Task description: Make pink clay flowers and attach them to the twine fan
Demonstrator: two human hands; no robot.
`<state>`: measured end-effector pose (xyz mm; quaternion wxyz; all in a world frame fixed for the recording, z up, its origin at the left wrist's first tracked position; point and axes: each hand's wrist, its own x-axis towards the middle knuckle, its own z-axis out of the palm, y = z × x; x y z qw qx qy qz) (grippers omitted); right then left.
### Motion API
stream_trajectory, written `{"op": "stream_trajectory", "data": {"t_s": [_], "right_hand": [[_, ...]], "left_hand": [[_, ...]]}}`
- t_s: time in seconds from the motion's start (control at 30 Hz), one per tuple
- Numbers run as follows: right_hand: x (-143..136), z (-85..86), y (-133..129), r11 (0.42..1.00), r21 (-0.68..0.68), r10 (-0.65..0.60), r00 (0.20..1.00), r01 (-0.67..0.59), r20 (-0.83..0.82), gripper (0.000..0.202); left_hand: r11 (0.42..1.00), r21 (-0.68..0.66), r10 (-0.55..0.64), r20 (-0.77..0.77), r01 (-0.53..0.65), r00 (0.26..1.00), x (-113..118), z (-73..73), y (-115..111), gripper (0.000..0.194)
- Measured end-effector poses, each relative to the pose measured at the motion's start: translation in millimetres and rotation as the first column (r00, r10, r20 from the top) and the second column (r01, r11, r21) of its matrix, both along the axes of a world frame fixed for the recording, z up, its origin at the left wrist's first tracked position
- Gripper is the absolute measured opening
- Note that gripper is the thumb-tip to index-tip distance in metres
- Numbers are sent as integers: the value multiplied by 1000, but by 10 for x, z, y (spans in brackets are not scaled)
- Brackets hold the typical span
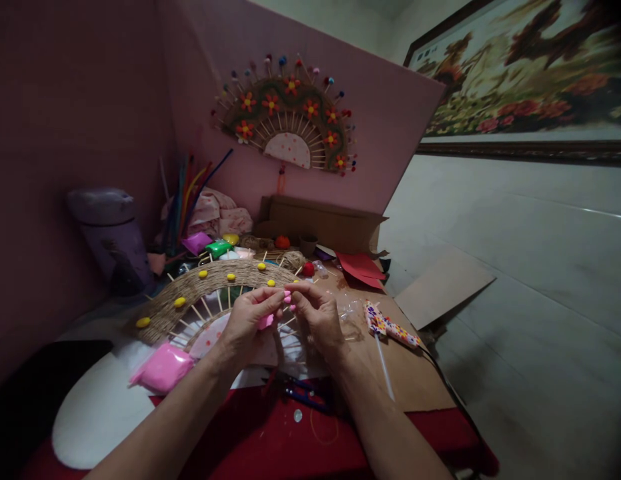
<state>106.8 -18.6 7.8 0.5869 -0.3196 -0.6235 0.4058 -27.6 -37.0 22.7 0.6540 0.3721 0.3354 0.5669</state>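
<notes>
Both hands meet above a fan-shaped craft [215, 277] of twine wound over thin sticks, dotted with yellow clay pieces [179, 303]. My left hand [250, 317] is closed around pink clay [265, 322], part of which shows under its fingers. My right hand [317, 317] pinches a small bit of pink clay [288, 297] at its fingertips, right against the left fingertips. Left of the wrists lies a shiny packet of pink clay [163, 369]. The fan's lower middle is hidden behind the hands.
Blue-handled scissors [307, 393] lie just below the hands. A flowered glue gun [390, 327] rests on cardboard [420, 387] at the right. Behind are clay packets [219, 249], a twine ball [293, 261] and red sheets [360, 267]. A finished fan [290, 120] hangs on the pink board.
</notes>
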Motion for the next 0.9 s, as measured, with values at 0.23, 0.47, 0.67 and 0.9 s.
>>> {"op": "stream_trajectory", "data": {"t_s": [0.23,0.47,0.67,0.9], "right_hand": [[-26,-7,16,997,67,-38,999,40,-30,5],[-23,2,-4,997,56,-43,999,43,-1,6],[-29,-8,-19,999,-32,-42,991,38,-128,11],[-25,-42,-11,991,-129,16,987,-37,-159,19]], "left_hand": [[1000,-15,-11,-33,10,999,12,-64,20,33],[1000,-11,-6,7,6,1000,18,-13,-11,38],[992,-126,15,62,-7,998,22,0,9,58],[998,-59,24,160,-15,987,13,51,-30,48]]}}
